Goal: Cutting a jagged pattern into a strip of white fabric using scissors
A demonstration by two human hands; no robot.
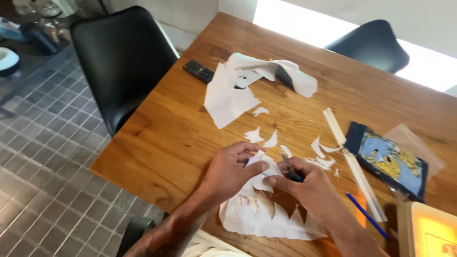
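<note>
The left hand (233, 169) pinches a white paper sheet (262, 214); just beside it, the right hand (304, 183) grips small scissors (289, 169) on the table (166, 138).

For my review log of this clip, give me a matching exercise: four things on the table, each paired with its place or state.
Things:
1. scissors
2. remote control
3. blue pen
4. white paper sheet

Places or states:
A. lies near the table's far left edge, beside the black chair
B. held in the right hand
C. lies at the right, near the pale wooden strips
D. pinched by the left hand, with jagged cut-outs

Pairs: 1-B, 2-A, 3-C, 4-D
</note>
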